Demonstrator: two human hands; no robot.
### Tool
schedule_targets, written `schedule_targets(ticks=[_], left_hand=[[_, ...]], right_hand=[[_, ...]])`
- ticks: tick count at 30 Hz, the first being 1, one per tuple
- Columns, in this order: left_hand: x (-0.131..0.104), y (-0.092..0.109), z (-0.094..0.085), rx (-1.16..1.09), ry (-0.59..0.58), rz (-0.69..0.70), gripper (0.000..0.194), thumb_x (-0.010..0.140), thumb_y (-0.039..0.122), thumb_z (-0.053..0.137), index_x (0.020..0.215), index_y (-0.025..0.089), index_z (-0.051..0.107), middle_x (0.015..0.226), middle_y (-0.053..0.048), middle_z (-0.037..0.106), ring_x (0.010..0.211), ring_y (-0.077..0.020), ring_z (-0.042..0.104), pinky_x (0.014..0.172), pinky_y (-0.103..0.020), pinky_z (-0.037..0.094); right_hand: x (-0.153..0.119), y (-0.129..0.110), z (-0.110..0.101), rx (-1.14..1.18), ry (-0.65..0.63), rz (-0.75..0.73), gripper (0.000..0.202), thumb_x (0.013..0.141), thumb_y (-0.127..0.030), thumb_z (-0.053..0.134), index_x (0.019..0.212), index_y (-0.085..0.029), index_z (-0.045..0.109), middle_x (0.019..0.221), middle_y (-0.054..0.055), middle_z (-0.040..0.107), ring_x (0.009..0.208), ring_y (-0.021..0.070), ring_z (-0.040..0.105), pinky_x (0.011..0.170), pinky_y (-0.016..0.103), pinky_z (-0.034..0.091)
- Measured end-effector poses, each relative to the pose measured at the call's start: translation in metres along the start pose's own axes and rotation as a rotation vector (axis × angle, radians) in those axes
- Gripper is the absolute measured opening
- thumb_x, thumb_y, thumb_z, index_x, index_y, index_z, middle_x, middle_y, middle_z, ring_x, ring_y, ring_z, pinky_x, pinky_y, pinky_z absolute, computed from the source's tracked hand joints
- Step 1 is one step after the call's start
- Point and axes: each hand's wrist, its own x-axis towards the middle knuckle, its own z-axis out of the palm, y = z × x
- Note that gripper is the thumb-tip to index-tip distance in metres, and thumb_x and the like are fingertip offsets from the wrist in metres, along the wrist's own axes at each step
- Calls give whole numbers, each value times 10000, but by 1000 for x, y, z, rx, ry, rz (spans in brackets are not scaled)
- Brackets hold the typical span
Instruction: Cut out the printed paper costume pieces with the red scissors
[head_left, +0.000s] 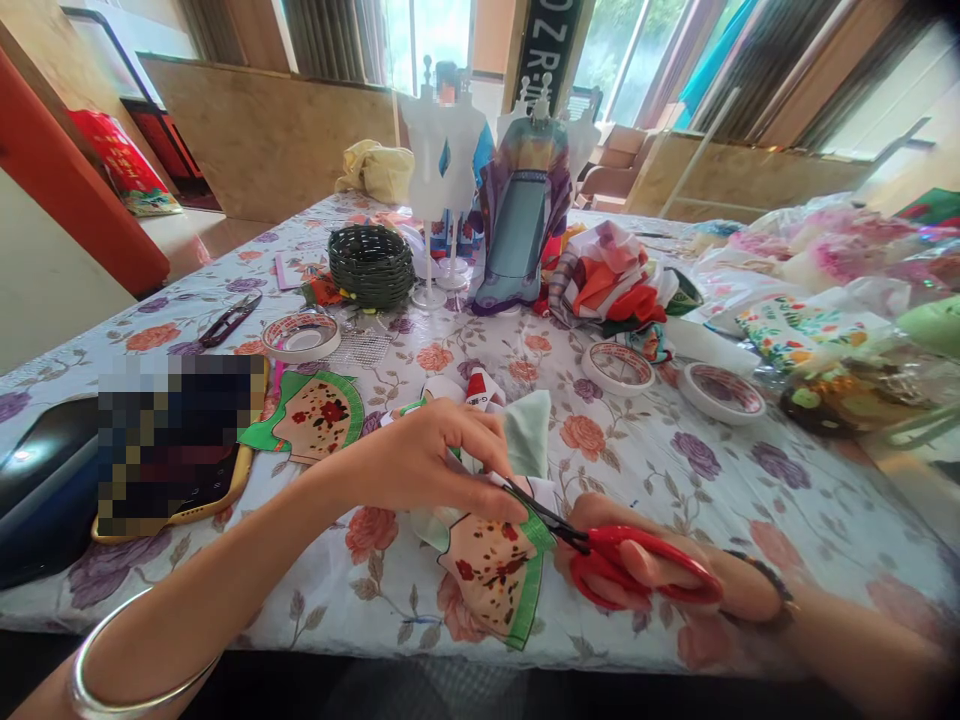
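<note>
My right hand (667, 565) has its fingers through the handles of red-handled scissors (649, 570). Their dark blades lie against the top green edge of a printed fabric piece (491, 575), peach with red and dark spots and a green border. Thumb and fingers of my left hand (442, 455) pinch that piece at its upper edge, close to the blades. A similar green-edged fabric piece (319, 415) lies flat left of my left hand. Behind my left hand are a pale green scrap (529, 430) and a white tube with a red cap (478, 385), partly hidden.
A phone (244, 480) in a yellow case lies at left. Tape rolls (300, 335), dark snips (231, 318) and a woven basket (371, 265) stand further back. White mini dress forms (446, 150) rise at the rear; a fabric heap (607, 275) and plastic-wrapped items (825, 320) are at right.
</note>
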Motion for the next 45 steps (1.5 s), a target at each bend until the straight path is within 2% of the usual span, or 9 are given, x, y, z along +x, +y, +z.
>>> schedule_targets(ticks=[4, 9, 13, 18, 24, 28, 32, 39, 45], left_hand=[[1, 0, 0, 2, 20, -7, 16, 732, 184, 776, 727, 171, 769, 627, -3, 647, 676, -109, 538, 633, -222, 445], [0, 0, -3, -9, 59, -19, 96, 690, 205, 815, 773, 178, 777, 672, -4, 650, 671, -110, 547, 630, -228, 446], [0, 1, -8, -39, 111, -13, 172, 668, 169, 830, 829, 203, 778, 692, 24, 640, 676, -87, 552, 672, -208, 453], [0, 1, -11, -128, 135, -42, 145, 681, 108, 802, 791, 194, 762, 725, 22, 687, 691, -79, 600, 682, -188, 471], [1, 5, -8, -97, 163, 7, 98, 697, 85, 776, 706, 180, 752, 660, 21, 681, 655, -79, 589, 671, -194, 475], [1, 6, -7, -56, 153, 1, 59, 745, 130, 750, 713, 177, 733, 672, 20, 672, 648, -80, 582, 676, -207, 479], [1, 6, -8, -26, 138, -19, 61, 762, 158, 739, 708, 176, 716, 671, 17, 668, 672, -94, 590, 686, -218, 482], [-1, 5, -9, 24, 87, -32, 50, 784, 184, 720, 740, 185, 745, 687, 11, 684, 671, -90, 571, 685, -215, 475], [-1, 6, -8, 41, 66, -73, 118, 812, 255, 685, 750, 175, 747, 662, -6, 659, 678, -110, 563, 633, -218, 450]], right_hand=[[0, 3, 1, 77, 10, -48, 548, 873, -735, 411, 711, -214, 367, 610, -40, 397, 525, 95, 313, 497, 267, 237], [5, 4, -5, 77, -89, -63, 581, 856, -762, 405, 672, -212, 375, 592, -35, 401, 523, 96, 341, 497, 270, 259], [8, 3, -10, 80, -116, -79, 611, 835, -794, 392, 673, -205, 407, 583, -36, 419, 493, 84, 324, 481, 260, 261], [12, -4, -11, 39, -156, -98, 643, 833, -776, 434, 581, -184, 441, 518, -37, 410, 462, 68, 345, 465, 237, 288], [13, -9, -12, -16, -177, -74, 691, 811, -809, 408, 555, -169, 454, 500, -34, 427, 436, 53, 357, 414, 209, 257], [8, -13, -7, -56, -138, -21, 666, 838, -797, 373, 629, -172, 470, 599, -19, 449, 526, 78, 377, 496, 233, 304], [4, -12, -1, 52, -42, -59, 619, 847, -765, 410, 669, -177, 483, 638, -7, 463, 579, 107, 417, 562, 272, 335], [5, -3, -1, 71, -38, -99, 599, 862, -734, 426, 684, -166, 495, 625, -2, 477, 564, 108, 415, 551, 275, 327], [3, -9, -1, 46, -22, -35, 620, 843, -776, 392, 661, -188, 464, 632, -3, 462, 579, 119, 406, 547, 287, 319]])
